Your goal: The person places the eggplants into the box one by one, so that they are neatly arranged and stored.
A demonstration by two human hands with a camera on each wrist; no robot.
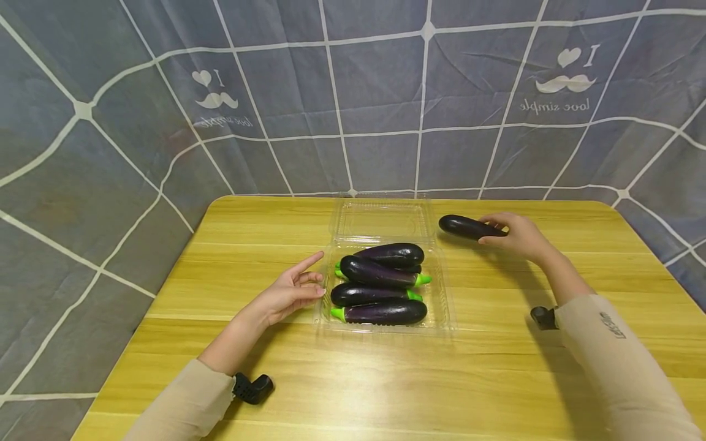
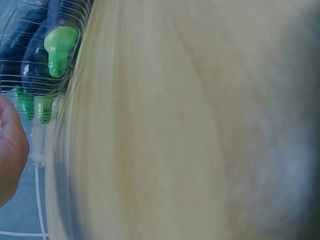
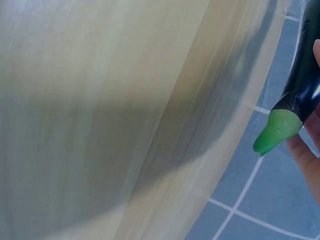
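Observation:
My right hand point(image 1: 515, 234) grips a dark eggplant point(image 1: 463, 226) by its stem end, right of the box. In the right wrist view the green cap point(image 3: 280, 129) of that eggplant point(image 3: 302, 75) sticks out past the fingers. A clear plastic box point(image 1: 441, 306) stands mid-table with several eggplants point(image 1: 380, 272) piled in its base, green caps pointing both ways. Beside its left wall is my left hand point(image 1: 292, 291), fingers loosely extended and holding nothing; whether it touches the wall I cannot tell. In the left wrist view, green caps point(image 2: 60, 47) show through the ribbed wall.
The box's transparent lid point(image 1: 386, 220) lies folded back toward the table's far edge. Behind the wooden table point(image 1: 375, 380) hangs a grey cloth point(image 1: 380, 92) with white grid lines, which also runs down the left side. Each wrist carries a black camera mount point(image 1: 254, 389).

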